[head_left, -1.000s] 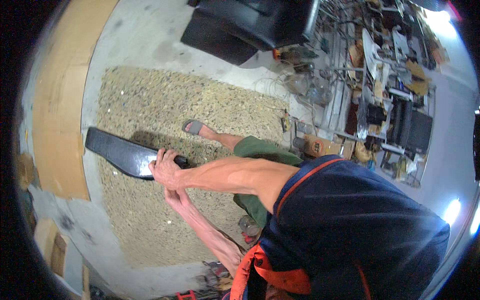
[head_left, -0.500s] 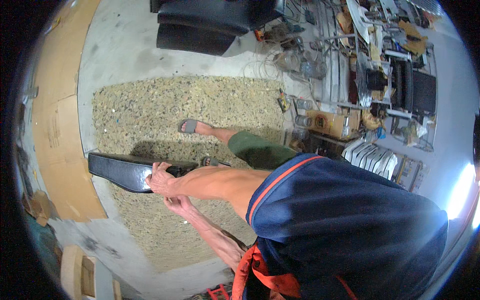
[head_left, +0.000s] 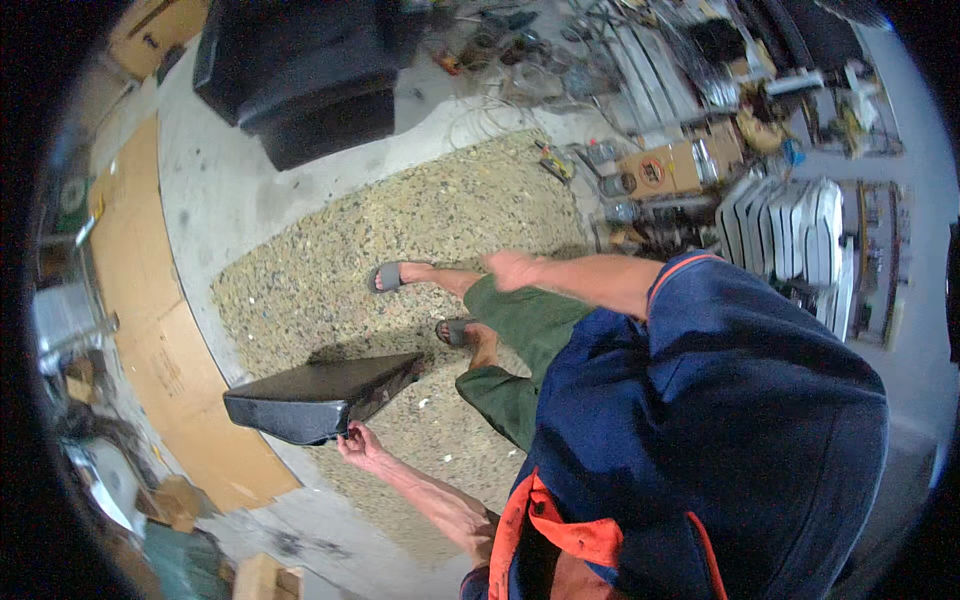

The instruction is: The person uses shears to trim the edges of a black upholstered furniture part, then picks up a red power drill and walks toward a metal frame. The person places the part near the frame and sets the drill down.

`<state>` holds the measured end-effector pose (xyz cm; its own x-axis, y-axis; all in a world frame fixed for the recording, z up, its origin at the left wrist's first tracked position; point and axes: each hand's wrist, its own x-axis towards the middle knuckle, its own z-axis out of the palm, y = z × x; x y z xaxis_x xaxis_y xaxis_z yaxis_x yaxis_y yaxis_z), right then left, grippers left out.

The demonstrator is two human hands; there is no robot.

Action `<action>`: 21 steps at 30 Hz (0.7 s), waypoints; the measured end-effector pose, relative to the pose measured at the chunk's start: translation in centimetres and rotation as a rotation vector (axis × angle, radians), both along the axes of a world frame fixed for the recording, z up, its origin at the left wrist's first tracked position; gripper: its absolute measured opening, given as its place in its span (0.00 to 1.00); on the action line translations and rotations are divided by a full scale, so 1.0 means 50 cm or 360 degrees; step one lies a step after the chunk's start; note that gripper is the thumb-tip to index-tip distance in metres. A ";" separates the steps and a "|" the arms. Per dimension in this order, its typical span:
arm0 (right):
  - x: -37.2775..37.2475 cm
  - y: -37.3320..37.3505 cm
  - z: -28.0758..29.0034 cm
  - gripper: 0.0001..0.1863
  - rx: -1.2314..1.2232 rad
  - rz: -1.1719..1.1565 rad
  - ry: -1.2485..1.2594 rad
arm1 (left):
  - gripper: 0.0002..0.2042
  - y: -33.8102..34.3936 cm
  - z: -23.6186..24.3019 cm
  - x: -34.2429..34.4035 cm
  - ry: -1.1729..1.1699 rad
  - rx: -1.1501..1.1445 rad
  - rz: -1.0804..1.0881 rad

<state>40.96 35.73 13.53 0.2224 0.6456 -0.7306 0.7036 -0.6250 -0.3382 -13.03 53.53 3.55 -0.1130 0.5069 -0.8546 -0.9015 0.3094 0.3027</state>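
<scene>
Left hand (head_left: 364,448) clamps its fingers on a black cushion (head_left: 320,388)
It extends beyond those fingertips; right hand (head_left: 512,270) hovers near green shorts (head_left: 522,325), fingers too blurred to tell apart or together

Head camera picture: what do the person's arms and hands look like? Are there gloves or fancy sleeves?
No gloves! Both the left hand and the right hand are bare, and so are the forearms. The right sleeve is short, wide and dark blue, with a thin orange-red edge. The right hand is blurry, so I can't tell about rings there.
</scene>
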 end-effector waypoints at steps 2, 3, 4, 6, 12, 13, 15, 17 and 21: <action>0.094 -0.164 0.005 0.15 -0.0233 -0.0094 -0.0099 | 0.14 0.022 0.013 -0.014 0.0157 -0.0138 0.0022; 0.124 -0.230 0.010 0.14 -0.0367 -0.0118 -0.0239 | 0.14 0.031 0.022 -0.014 0.0178 -0.0107 -0.0049; 0.153 -0.294 0.020 0.14 -0.0281 -0.0180 -0.0315 | 0.14 0.041 0.029 -0.010 0.0203 -0.0123 -0.0056; 0.158 -0.383 0.039 0.12 -0.0357 -0.0346 -0.0255 | 0.14 0.056 0.047 0.003 0.0264 -0.0152 -0.0080; 0.119 -0.458 0.103 0.11 0.0156 -0.0728 0.0146 | 0.14 0.093 0.102 0.055 0.0368 -0.0153 -0.0099; 0.115 -0.460 0.112 0.11 0.0092 -0.0700 0.0024 | 0.14 0.096 0.111 0.069 0.0380 -0.0148 -0.0103; 0.118 -0.465 0.127 0.11 0.0127 -0.0577 -0.0180 | 0.14 0.103 0.132 0.102 0.0390 -0.0140 -0.0100; 0.137 -0.483 0.151 0.11 0.0053 -0.0695 -0.0310 | 0.15 0.098 0.153 0.139 0.0369 -0.0115 -0.0031; 0.202 -0.518 0.206 0.15 0.0019 -0.0785 -0.0371 | 0.15 0.064 0.181 0.225 0.0343 -0.0137 0.0106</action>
<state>51.07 9.81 23.85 0.6561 0.4314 -0.6192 0.3847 -0.8971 -0.2173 -1.76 56.71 12.59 -0.3280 0.4183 -0.8470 -0.8383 0.2845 0.4651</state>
